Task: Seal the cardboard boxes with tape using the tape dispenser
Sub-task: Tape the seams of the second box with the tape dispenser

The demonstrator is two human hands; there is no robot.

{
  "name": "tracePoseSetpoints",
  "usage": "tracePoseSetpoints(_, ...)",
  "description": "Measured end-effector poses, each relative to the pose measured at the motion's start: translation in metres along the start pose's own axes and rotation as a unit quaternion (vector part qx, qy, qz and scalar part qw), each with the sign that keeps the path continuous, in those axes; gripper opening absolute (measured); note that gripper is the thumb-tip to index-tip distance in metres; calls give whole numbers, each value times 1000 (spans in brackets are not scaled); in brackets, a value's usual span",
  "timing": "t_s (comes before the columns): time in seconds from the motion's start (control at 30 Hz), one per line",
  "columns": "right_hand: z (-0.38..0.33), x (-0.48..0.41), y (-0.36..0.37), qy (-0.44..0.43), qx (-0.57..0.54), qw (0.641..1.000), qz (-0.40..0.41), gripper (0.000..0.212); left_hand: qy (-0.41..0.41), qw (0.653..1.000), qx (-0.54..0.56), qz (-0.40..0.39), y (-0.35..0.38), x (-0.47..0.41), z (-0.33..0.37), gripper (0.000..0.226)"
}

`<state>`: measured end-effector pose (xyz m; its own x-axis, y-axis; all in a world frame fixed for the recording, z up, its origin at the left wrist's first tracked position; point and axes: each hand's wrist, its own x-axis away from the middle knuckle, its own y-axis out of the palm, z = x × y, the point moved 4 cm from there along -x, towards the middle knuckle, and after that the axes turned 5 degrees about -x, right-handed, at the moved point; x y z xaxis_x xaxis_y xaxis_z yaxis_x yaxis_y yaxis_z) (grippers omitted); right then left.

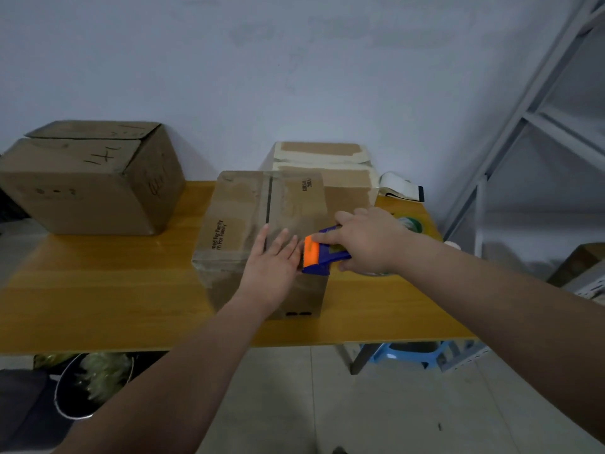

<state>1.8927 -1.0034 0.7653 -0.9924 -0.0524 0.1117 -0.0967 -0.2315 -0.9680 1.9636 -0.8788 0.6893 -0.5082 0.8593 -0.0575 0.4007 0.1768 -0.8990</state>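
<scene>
- Beneath the left hand (273,257), the cardboard box (242,211) is pinned to the table (98,290). The hand is laid flat, palm down, with its fingers straight, on the top face near the front edge.
- Just right of the left fingertips, the tape dispenser (322,253) is gripped by the right hand (366,244), whose fingers and thumb are curled round the blue body. The orange blade end is pointed at the left hand and sits at the box's right front edge.
- Cut hazard: the blade end is almost touching the left fingers. If the dispenser is drawn leftward, the fingers may be caught by the teeth.
- Slip hazard: the box is judged to be light. If the left palm is lifted while the tape is under tension, the box may be dragged or tipped toward the right hand.
- Seal fault: whether a clear strip is already attached cannot be told. If the tape is torn at an angle, a wrinkled or lifted end is to be expected.
- Beyond both hands a taped box (322,155) is placed. Far left of the left hand, the flaps of a larger box (85,188) appear untaped.
</scene>
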Motion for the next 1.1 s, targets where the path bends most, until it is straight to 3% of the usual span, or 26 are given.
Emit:
tracePoseSetpoints(0.1,26,20,4,-8,-19,1000,1,74,-5,1000,-27,-11,2,1,-2,55)
tracePoseSetpoints(0.23,81,70,21,44,-15,999,-5,76,-29,999,-34,-21,2,1,0,54)
tracePoseSetpoints(0.47,86,68,47,26,-26,999,20,74,-85,996,-5,-18,2,6,3,60)
tracePoseSetpoints(0.6,87,68,59,20,-43,999,27,74,-120,993,-1,-2,-1,11,17,74)
tracePoseSetpoints(0.73,88,67,62,26,-52,998,26,73,-82,996,27,36,-14,-6,48,79)
tracePoseSetpoints(0.93,91,69,64,24,-68,997,42,73,-61,997,25,34,-16,-28,66,58)
tracePoseSetpoints(1.1,98,79,65,10,-101,993,55,72,-44,998,24,28,-13,-25,65,55)
